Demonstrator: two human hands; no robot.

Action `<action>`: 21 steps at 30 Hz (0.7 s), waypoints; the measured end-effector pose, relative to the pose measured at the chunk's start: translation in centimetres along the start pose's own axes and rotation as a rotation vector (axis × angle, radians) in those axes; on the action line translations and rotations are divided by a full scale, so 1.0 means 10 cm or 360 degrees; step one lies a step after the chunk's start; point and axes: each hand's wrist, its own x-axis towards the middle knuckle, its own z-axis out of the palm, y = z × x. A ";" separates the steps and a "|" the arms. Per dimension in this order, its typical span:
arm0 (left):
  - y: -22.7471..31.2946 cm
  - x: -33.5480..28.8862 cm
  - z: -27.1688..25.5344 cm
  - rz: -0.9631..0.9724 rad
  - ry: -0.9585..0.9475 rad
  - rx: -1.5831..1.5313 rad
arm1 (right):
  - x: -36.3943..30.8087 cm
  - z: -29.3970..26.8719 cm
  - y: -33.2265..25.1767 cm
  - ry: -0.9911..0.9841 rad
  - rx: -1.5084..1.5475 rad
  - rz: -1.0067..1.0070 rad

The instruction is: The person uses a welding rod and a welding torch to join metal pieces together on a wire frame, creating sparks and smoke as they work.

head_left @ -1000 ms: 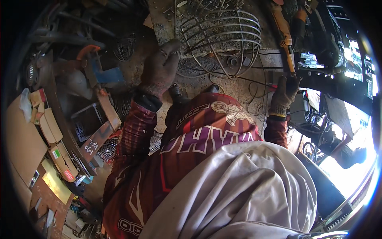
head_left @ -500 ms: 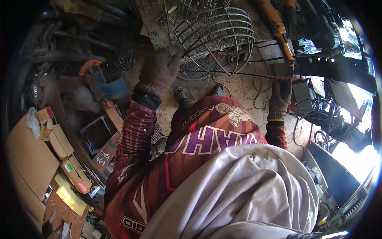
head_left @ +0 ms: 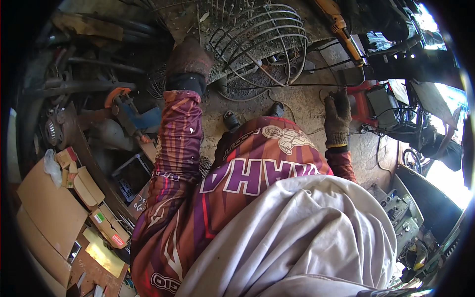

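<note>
My left hand [head_left: 190, 58], in a dark, dirty knit glove, is at the workbench's near edge, left of a wire cage [head_left: 267, 42] of curved metal rods. Its fingers are hidden beyond the back of the glove. The cage rests on the workbench [head_left: 180, 20], its curved bars reaching out past the near edge. On the right, my right hand [head_left: 338, 119], in a brown knit glove, hangs over the floor. Its thumb and fingers are apart, and I see nothing between them. A long orange tool [head_left: 336, 24] lies beyond it on the bench.
Several loose metal bits are strewn over the bench. A red stool-like frame [head_left: 362, 104] and a grey box with cables [head_left: 385, 105] stand right of my right hand. On the left are an orange-and-blue clamp-like tool [head_left: 129, 110] and cardboard boxes [head_left: 54, 210]. Cables run across the floor.
My left hand has moved forward to the bench edge, its forearm straightening. My right hand has come slightly down and left, away from the orange tool's end. The view has shifted a little.
</note>
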 end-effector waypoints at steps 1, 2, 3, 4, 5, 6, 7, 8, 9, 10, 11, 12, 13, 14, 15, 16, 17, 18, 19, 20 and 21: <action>-0.06 0.00 0.00 0.0006 0.0001 0.0002 | -0.03 0.08 -0.13 -0.0018 0.0001 -0.0029; -0.13 0.05 0.06 0.0128 0.0026 -0.0112 | -0.07 0.13 -0.25 -0.0002 -0.0008 -0.0050; -0.26 0.10 0.15 0.0249 0.0049 -0.0227 | -0.11 0.18 -0.33 -0.0046 0.0207 -0.0054; -0.41 0.09 0.16 0.0339 0.0079 -0.0340 | -0.14 0.25 -0.41 -0.0121 0.0429 -0.0065; -0.51 0.03 0.12 0.0263 -0.0148 -0.0748 | -0.17 0.31 -0.52 -0.0180 0.0646 -0.0070; -0.63 -0.09 0.07 0.0181 -0.0381 -0.1151 | -0.20 0.36 -0.66 -0.0355 0.0650 -0.0055; -0.68 -0.23 0.02 0.0096 -0.0621 -0.1544 | -0.22 0.38 -0.89 -0.0521 0.0657 -0.0042; -0.67 -0.40 0.01 0.0121 -0.0636 -0.1692 | -0.23 0.43 -1.10 -0.0687 0.0654 -0.0030; -0.60 -0.61 -0.02 0.0139 -0.0652 -0.1834 | -0.24 0.48 -1.29 -0.0843 0.0587 -0.0012; -0.51 -0.78 -0.02 0.0150 -0.0659 -0.1986 | -0.24 0.56 -1.45 -0.1013 0.0513 0.0002; -0.38 -0.91 0.02 0.0189 -0.0719 -0.1982 | -0.25 0.67 -1.55 -0.1059 0.0465 -0.0018; -0.19 -1.03 0.04 0.0223 -0.0771 -0.1978 | -0.24 0.77 -1.66 -0.1114 0.0419 -0.0040; -0.02 -1.13 0.10 0.0267 -0.0828 -0.1993 | -0.23 0.87 -1.74 -0.1166 0.0352 -0.0066; 0.14 -1.22 0.19 0.0437 -0.0697 -0.1996 | -0.20 0.96 -1.79 -0.1136 0.0174 -0.0330; 0.28 -1.30 0.27 0.0604 -0.0560 -0.1990 | -0.17 0.97 -1.81 -0.1126 0.0177 -0.0259; 0.29 -1.30 0.38 0.0723 -0.0509 -0.1960 | -0.16 0.97 -1.76 -0.1105 0.0169 -0.0178; 0.29 -1.35 0.45 0.0831 -0.0434 -0.1927 | -0.17 0.98 -1.72 -0.1105 0.0166 -0.0110; 0.24 -1.35 0.52 0.0890 -0.0433 -0.1871 | -0.17 0.97 -1.59 -0.1069 0.0134 -0.0137; 0.22 -1.35 0.54 0.0944 -0.0454 -0.1809 | -0.16 0.92 -1.60 -0.1025 0.0106 -0.0006; 0.16 -1.32 0.52 0.0913 -0.0327 -0.1633 | -0.16 0.87 -1.64 -0.0975 0.0077 0.0125; 0.08 -1.27 0.46 0.0881 -0.0206 -0.1455 | -0.14 0.80 -1.67 -0.0920 0.0046 0.0255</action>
